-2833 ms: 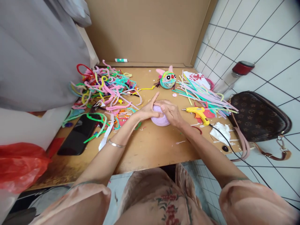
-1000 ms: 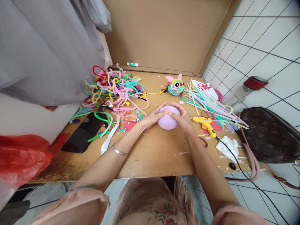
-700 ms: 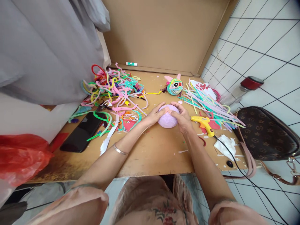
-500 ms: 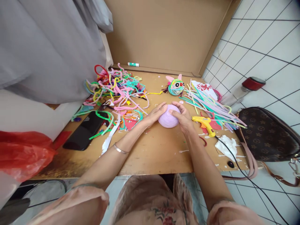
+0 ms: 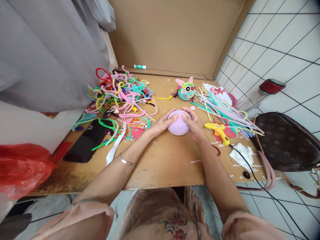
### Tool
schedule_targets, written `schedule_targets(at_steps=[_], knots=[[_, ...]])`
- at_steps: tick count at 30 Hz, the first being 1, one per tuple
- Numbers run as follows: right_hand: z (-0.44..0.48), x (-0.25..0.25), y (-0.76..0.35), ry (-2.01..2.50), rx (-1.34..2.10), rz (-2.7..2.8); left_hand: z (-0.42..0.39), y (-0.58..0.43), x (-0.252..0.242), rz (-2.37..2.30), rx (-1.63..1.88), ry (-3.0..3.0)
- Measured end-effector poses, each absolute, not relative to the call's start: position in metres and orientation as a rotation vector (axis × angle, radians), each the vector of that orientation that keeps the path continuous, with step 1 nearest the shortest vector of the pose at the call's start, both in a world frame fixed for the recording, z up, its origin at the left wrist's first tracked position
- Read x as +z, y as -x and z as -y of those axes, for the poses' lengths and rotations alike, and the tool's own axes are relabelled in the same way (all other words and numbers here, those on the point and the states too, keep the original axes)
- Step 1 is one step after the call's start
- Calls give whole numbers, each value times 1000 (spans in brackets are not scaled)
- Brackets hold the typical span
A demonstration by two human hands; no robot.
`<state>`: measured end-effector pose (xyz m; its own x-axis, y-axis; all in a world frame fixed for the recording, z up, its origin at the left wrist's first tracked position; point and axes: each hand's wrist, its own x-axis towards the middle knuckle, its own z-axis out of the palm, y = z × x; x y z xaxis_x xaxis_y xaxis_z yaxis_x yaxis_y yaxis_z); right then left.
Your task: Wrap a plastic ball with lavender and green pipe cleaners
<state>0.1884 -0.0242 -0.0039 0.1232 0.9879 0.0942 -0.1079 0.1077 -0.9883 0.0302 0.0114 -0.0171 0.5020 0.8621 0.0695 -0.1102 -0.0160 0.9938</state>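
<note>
A lilac ball point(image 5: 178, 124), wound in fine thread-like rings, rests on the wooden table point(image 5: 160, 163) in the middle. My left hand point(image 5: 163, 122) cups its left side with the fingers curved over the top. From the other side my right hand point(image 5: 194, 125) grips it, thumb and fingertips pressed on the upper surface. Both hands are closed round the ball.
A tangle of coloured pipe cleaners point(image 5: 120, 95) lies at the left, straight ones point(image 5: 222, 110) at the right. A finished multicoloured ball with eyes and pink ears point(image 5: 187, 90) sits behind. Nearby: yellow glue gun point(image 5: 217, 128) with cord, black phone point(image 5: 86, 141), brown handbag point(image 5: 285, 143), red bag point(image 5: 22, 168).
Both hands have kept hold of the lilac ball, their fingers shifting over its top. The ball has been turned a little in place.
</note>
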Motion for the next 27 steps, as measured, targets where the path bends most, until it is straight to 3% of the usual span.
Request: schedule_targets(at_steps=[27], knots=[[29,2,-189,1129,1070,1132,-10,-26,-3,-779,849,-1294]])
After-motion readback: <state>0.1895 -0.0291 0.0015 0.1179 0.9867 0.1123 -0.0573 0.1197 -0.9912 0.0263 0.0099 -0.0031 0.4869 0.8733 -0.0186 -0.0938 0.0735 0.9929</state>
